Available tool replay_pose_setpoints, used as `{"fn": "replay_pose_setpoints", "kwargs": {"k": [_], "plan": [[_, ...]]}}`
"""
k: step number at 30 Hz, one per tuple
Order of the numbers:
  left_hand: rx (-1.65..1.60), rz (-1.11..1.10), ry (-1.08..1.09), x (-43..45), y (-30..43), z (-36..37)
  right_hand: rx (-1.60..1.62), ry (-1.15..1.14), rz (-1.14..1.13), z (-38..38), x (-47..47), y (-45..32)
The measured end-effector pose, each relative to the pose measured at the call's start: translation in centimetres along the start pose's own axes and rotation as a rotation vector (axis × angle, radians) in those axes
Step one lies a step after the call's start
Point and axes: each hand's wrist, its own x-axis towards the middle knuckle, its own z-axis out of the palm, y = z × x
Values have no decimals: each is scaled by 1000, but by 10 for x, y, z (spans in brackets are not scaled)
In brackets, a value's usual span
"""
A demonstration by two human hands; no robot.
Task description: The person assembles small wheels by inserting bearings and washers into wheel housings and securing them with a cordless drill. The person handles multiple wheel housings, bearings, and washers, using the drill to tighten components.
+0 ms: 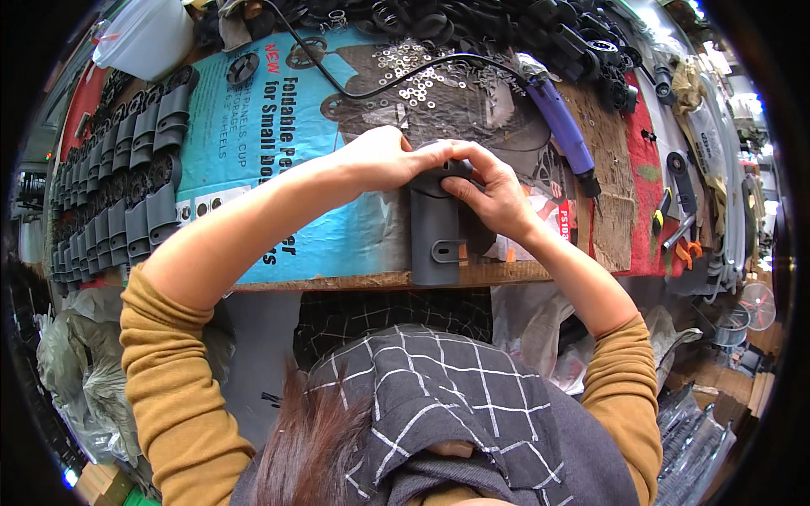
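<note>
A dark grey plastic housing (435, 221), tube-like with a slotted tab on its side, lies on the cardboard with its lower end at the bench's front edge. Both my hands meet at its far, rounded end. My left hand (389, 155) grips that end from the left, thumb laid across the top and the other fingers mostly hidden. From the right, my right hand (493, 186) pinches the same end between thumb and bent fingers. Small parts under the fingertips cannot be made out.
A purple electric screwdriver (560, 123) with a black cable lies at the right, bit towards me. Metal washers (411, 73) and screws (500, 82) are scattered beyond my hands. Rows of grey housings (136, 218) stand left. Black plastic parts (569, 38) are heaped at the back.
</note>
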Motion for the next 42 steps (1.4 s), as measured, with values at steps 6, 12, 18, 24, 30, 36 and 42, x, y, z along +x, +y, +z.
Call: {"fn": "replay_pose_setpoints", "kwargs": {"k": [6, 12, 18, 24, 30, 36, 42], "plan": [[-641, 199, -60, -18, 14, 27, 460, 134, 242, -2, -25, -22], [-483, 584, 112, -67, -2, 27, 551, -79, 238, 10, -39, -63], [162, 828, 484, -87, -20, 16, -15, -135, 103, 21, -34, -96], [230, 925, 682, -72, -61, 20, -926, 87, -427, 38, -20, -73], [-329, 634, 599, -60, -72, 77, -1569, 325, -525, 90, -19, -34], [-312, 757, 906, -3, -58, 72, -744, 260, -356, 71, -22, -46], [-164, 766, 790, -8, -62, 64, 416, 71, 531, 40, 7, -29]]}}
